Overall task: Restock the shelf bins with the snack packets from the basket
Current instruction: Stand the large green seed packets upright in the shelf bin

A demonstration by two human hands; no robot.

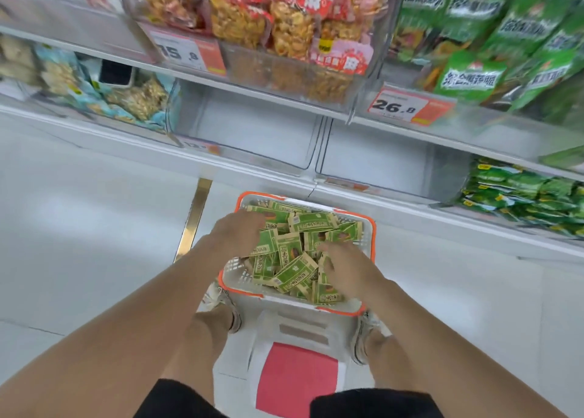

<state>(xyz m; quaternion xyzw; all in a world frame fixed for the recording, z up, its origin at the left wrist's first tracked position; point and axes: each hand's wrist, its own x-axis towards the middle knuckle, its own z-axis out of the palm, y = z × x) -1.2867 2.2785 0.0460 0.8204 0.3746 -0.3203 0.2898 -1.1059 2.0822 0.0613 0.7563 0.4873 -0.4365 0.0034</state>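
Observation:
A white basket with an orange rim [373, 228] stands on the floor below me, heaped with small green-and-tan snack packets [297, 269]. My left hand [241, 233] reaches into its left side, fingers spread over the packets. My right hand [344, 267] lies on the packets at the right side, fingers curled down among them; whether it grips any is hidden. Two clear shelf bins on the lowest shelf stand bare: one in the middle [246, 127] and one to its right [388, 161].
A white stool with a red seat [297, 383] is between my legs. Filled bins surround the bare ones: pale-blue packs [104, 95] left, green packs [531, 196] right, orange snacks [268, 22] and green bags [493, 38] above. Price tags [407, 106] hang on shelf edges.

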